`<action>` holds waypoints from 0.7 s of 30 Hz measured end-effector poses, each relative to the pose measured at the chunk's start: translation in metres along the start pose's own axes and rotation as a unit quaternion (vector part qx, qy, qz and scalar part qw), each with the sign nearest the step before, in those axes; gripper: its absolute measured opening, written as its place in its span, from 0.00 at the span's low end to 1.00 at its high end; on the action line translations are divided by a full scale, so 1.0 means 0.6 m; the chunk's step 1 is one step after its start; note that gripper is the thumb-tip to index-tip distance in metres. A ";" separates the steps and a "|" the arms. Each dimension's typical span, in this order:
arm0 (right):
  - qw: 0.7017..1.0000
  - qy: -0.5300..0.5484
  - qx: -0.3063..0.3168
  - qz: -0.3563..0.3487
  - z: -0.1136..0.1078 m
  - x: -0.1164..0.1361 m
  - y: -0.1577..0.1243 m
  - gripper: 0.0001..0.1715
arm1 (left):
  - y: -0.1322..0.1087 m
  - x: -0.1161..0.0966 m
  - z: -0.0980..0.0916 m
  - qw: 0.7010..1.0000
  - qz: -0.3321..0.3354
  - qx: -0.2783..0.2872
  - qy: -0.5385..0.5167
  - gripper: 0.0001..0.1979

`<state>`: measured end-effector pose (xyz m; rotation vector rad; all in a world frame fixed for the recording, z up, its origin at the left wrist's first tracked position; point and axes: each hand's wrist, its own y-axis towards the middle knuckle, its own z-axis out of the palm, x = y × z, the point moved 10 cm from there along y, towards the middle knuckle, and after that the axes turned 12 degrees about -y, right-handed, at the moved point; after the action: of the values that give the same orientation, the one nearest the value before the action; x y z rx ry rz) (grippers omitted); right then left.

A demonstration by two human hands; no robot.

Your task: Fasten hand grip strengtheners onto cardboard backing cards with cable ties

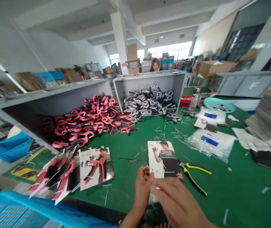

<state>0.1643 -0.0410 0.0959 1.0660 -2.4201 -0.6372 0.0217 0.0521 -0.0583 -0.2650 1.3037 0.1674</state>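
My left hand (143, 185) has its curled fingers and thumb on the lower left edge of a printed backing card (156, 158), which shows a person using a hand grip. My right hand (177, 198) reaches across the card's lower edge. Its fingers are pressed together beside my left thumb, and anything between them is hidden. Two small holes show near the bottom of the card. Just right of the card lie yellow-and-black pliers (193, 175). To the left, a pink hand gripper (97, 167) lies on a similar card, beside several more carded pink grippers (65, 177).
Tilted grey bins hold pink hand grippers (97, 117) and grey hand grippers (149, 103). Thin white ties litter the green table (126, 190). Plastic bags (215, 142), a turquoise tray (210, 103) and a stack of cards (266, 110) are at right. A blue crate (31, 210) stands front left.
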 end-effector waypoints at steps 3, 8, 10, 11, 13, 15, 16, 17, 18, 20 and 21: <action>0.982 -0.085 -0.009 0.168 0.035 -0.118 -0.085 0.35 | -0.004 -0.007 -0.010 0.994 0.048 -0.015 0.097 0.22; 0.953 -0.114 0.054 0.277 0.114 -0.207 -0.213 0.40 | 0.009 0.020 -0.001 0.979 0.062 0.051 0.186 0.28; 0.953 -0.082 0.066 0.283 0.137 -0.222 -0.201 0.37 | 0.022 0.033 0.002 0.976 0.043 0.078 0.197 0.28; 0.954 -0.067 0.066 0.286 0.142 -0.230 -0.186 0.35 | 0.032 0.035 0.002 0.975 0.036 0.082 0.202 0.29; 0.954 -0.045 0.063 0.289 0.147 -0.251 -0.148 0.33 | 0.056 0.032 0.002 0.975 0.026 0.088 0.201 0.30; 0.955 -0.035 0.062 0.287 0.146 -0.272 -0.114 0.31 | 0.079 0.026 0.007 0.976 0.019 0.099 0.192 0.31; 0.956 -0.034 0.060 0.286 0.144 -0.282 -0.101 0.30 | 0.088 0.023 0.011 0.977 0.017 0.100 0.187 0.31; 0.956 -0.035 0.057 0.285 0.142 -0.290 -0.090 0.29 | 0.094 0.022 0.014 0.978 0.015 0.096 0.185 0.32; 0.957 -0.037 0.056 0.283 0.140 -0.296 -0.083 0.29 | 0.098 0.022 0.016 0.979 0.015 0.088 0.185 0.33; 0.958 -0.044 0.054 0.280 0.137 -0.301 -0.075 0.29 | 0.097 0.026 0.022 0.978 0.026 0.066 0.196 0.33; 0.958 -0.046 0.054 0.279 0.136 -0.301 -0.074 0.31 | 0.093 0.029 0.027 0.976 0.037 0.061 0.205 0.33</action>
<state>0.2572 0.0894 -0.0289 0.3474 -2.6838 -0.3678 0.0263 0.1098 -0.0768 -0.1495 1.7279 0.0974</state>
